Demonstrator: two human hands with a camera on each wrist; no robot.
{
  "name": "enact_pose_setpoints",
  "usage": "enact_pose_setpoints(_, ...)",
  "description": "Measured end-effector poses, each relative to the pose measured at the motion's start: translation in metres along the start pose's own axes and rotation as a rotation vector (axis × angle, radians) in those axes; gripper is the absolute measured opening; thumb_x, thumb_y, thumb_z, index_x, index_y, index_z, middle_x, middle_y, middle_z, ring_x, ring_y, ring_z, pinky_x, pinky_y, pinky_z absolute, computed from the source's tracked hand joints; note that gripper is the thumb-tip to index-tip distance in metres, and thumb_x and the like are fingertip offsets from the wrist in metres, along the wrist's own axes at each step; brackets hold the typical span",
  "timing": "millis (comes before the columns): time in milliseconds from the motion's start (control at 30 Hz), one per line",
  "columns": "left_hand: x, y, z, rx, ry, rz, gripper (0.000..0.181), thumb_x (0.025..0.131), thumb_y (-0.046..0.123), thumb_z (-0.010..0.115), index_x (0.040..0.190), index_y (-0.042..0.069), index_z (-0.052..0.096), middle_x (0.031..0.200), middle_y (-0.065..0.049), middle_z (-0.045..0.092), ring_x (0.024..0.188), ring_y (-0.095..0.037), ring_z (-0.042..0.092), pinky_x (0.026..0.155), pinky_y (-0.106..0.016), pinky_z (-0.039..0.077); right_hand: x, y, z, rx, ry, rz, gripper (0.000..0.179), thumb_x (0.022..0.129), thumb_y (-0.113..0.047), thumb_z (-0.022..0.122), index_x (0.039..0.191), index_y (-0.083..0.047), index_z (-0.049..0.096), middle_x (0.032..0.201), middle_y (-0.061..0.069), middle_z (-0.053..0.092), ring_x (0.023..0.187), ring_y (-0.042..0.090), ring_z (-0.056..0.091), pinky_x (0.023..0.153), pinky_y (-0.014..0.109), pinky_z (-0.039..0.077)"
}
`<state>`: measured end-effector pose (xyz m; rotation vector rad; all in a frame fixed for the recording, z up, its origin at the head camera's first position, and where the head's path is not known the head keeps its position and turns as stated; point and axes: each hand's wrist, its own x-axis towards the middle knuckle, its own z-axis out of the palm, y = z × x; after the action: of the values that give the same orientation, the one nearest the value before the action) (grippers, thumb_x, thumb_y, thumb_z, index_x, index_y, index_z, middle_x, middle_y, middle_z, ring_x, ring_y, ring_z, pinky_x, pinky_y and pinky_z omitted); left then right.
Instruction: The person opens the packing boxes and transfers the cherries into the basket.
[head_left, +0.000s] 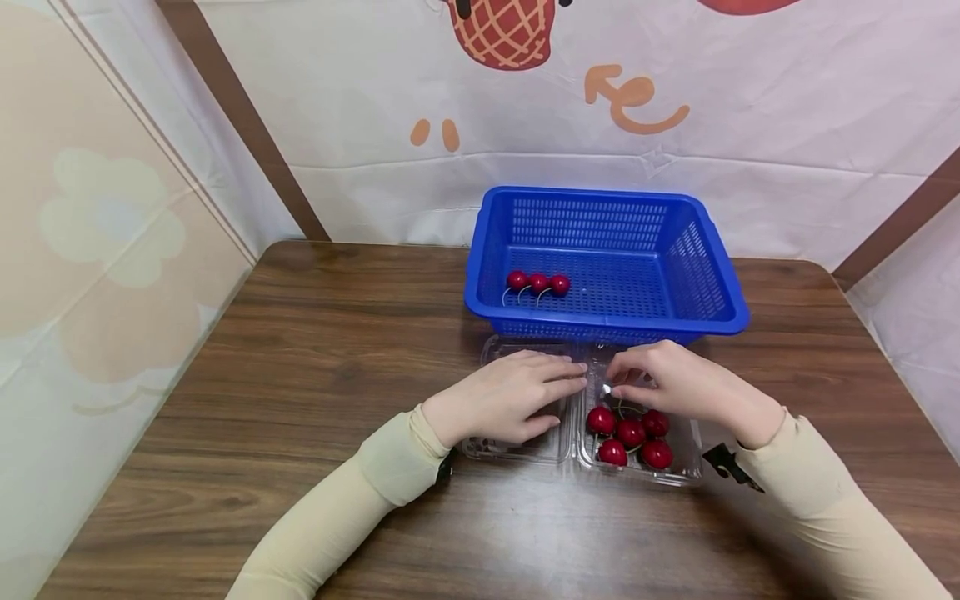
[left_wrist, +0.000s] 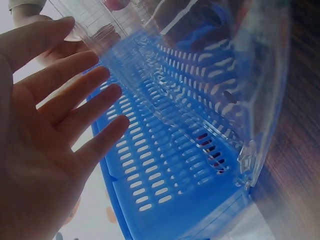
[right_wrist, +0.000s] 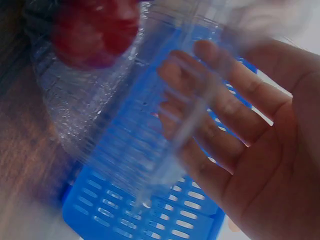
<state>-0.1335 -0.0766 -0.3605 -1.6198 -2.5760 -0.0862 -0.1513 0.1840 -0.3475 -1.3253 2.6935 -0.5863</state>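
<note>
A clear plastic clamshell box lies unfolded on the table. Its right half [head_left: 678, 467] holds several red cherries [head_left: 631, 432] with green stems. Over the other half, the lid [head_left: 517, 454], my left hand [head_left: 517, 396] is spread flat with its fingers pointing right; the left wrist view shows its palm and straight fingers with nothing in them. My right hand [head_left: 675, 379] reaches into the back of the cherry-filled half, just behind the fruit. Its fingers [right_wrist: 227, 105] are loosely bent, seen partly through the clear wall in the right wrist view, and no cherry shows between them.
Directly behind the box stands a blue perforated basket [head_left: 600, 321], with three stemmed cherries [head_left: 538, 284] in a row at its left. All of this is on a brown wood-grain table [head_left: 337, 350]. A printed white cloth [head_left: 360, 100] hangs behind the table.
</note>
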Motion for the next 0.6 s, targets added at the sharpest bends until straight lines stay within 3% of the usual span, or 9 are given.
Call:
enact_pose_setpoints(300, 0.0001, -0.0004, 0.0025, -0.01, 0.021, 0.004, 0.059, 0.088, 0.041, 0.06, 0.138, 0.011, 0.049, 0.144, -0.003, 0.048, 0.133, -0.019, 0.044, 0.111, -0.035, 0.035, 0.0012, 0.0045, 0.0049, 0.057, -0.079, 0.008, 0.02, 0.083, -0.021, 0.072, 0.099, -0.01, 0.069, 0.094, 0.001, 0.072, 0.083, 0.015, 0.068, 0.074, 0.033, 0.057)
enact_pose_setpoints(600, 0.0007, -0.0007, 0.0032, -0.033, 0.031, 0.0, 0.06, 0.088, 0.043, 0.061, 0.137, 0.01, 0.05, 0.142, -0.005, 0.049, 0.132, -0.02, 0.045, 0.111, -0.036, 0.036, 0.0035, -0.0015, 0.0049, -0.004, -0.15, -0.013, 0.019, 0.08, -0.024, 0.074, 0.095, -0.014, 0.069, 0.091, -0.004, 0.071, 0.081, 0.01, 0.066, 0.072, 0.031, 0.056)
